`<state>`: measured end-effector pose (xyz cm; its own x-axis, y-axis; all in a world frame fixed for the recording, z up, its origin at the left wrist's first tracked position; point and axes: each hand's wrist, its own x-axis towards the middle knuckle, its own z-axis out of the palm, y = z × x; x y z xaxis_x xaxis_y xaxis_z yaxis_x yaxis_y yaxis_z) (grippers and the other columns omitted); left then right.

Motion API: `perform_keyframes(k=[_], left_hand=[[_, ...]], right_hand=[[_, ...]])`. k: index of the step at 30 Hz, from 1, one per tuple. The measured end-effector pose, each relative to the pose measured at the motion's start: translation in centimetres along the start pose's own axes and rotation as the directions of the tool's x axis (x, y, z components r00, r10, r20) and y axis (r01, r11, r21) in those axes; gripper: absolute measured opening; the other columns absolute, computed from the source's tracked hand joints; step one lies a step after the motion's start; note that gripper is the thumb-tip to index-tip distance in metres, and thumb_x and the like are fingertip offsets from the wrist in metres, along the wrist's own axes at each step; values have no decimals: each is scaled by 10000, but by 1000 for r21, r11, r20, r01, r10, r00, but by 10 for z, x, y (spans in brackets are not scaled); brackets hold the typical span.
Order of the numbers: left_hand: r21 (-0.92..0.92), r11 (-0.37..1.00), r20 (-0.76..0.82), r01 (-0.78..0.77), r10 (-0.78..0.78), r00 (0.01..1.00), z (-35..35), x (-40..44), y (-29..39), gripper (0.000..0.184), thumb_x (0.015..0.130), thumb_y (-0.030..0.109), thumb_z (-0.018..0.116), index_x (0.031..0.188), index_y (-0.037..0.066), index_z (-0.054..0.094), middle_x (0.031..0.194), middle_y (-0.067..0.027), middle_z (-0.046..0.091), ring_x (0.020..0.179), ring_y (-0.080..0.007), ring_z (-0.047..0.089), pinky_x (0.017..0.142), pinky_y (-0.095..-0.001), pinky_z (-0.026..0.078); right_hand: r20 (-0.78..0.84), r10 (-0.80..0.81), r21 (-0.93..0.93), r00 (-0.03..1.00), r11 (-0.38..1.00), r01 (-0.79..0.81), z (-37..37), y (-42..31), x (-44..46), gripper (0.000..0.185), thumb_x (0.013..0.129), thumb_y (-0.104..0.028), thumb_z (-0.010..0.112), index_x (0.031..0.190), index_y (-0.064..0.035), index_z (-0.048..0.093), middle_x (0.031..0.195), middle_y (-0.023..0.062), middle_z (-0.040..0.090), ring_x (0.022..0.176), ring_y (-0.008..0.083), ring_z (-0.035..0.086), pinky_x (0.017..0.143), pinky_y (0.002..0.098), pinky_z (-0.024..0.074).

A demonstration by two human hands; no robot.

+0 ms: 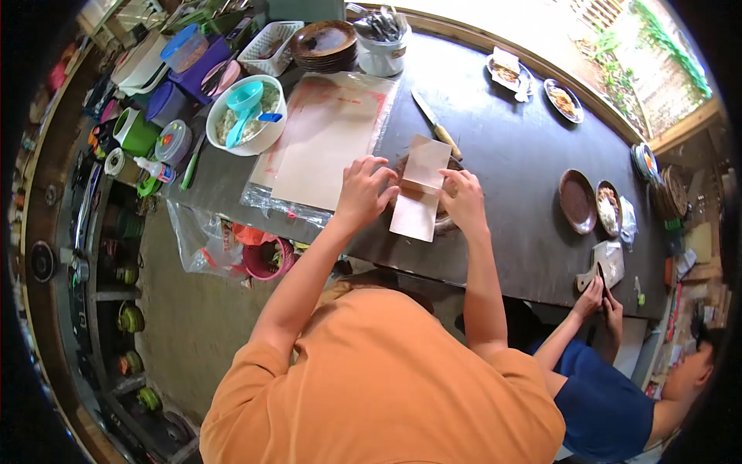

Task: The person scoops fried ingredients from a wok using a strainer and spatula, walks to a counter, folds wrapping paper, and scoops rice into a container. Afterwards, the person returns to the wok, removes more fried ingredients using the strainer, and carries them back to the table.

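A folded sheet of brown paper (427, 162) lies over a round brown plate (446, 224) at the table's front, its lower half hanging toward the near edge. My left hand (366, 188) hovers at the paper's left side, fingers apart and holding nothing. At the right side of the paper is my right hand (462, 193), its thumb and index finger at the paper's edge. A knife (437, 125) with a wooden handle lies just beyond the plate. Left of my left hand is a stack of large paper sheets (321, 147) on clear plastic.
A white bowl (267, 139) of rice with a blue scoop, stacked brown plates (325, 42) and a cutlery tub (381, 54) stand at the back left. Plates of food (564, 102) sit further right. A co-worker in blue (607, 394) handles something at the right edge.
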<state>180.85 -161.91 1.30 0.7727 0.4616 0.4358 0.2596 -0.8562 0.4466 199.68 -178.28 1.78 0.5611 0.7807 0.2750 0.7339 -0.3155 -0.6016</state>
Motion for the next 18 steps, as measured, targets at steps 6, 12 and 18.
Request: perform_keyframes(k=[6, 12, 18], left_hand=[[-3, 998, -194, 69, -68, 979, -66, -31, -35, 190, 842, 236, 789, 986, 148, 702, 1157, -34, 666, 1167, -277, 569, 986, -443, 409], [233, 942, -453, 240, -114, 884, -169, -7, -138, 211, 884, 324, 762, 983, 144, 716, 1080, -64, 716, 1051, -297, 612, 929, -445, 427], [516, 729, -113, 450, -463, 879, -218, 31, -225, 555, 823, 626, 712, 1102, 149, 661, 911, -108, 754, 884, -327, 725, 869, -484, 427]], right_hand=[[51, -45, 97, 998, 994, 40, 5, -43, 27, 334, 822, -149, 780, 1149, -101, 731, 951, 76, 674, 896, 256, 620, 854, 389, 516], [117, -166, 223, 979, 965, 137, 67, -124, 77, 301, 875, -203, 764, 1147, -78, 738, 984, 110, 681, 919, 258, 660, 846, 375, 535], [0, -288, 164, 958, 945, 284, 144, -235, 145, 403, 931, -314, 711, 1231, -46, 681, 1065, 170, 663, 990, 338, 664, 898, 442, 524]])
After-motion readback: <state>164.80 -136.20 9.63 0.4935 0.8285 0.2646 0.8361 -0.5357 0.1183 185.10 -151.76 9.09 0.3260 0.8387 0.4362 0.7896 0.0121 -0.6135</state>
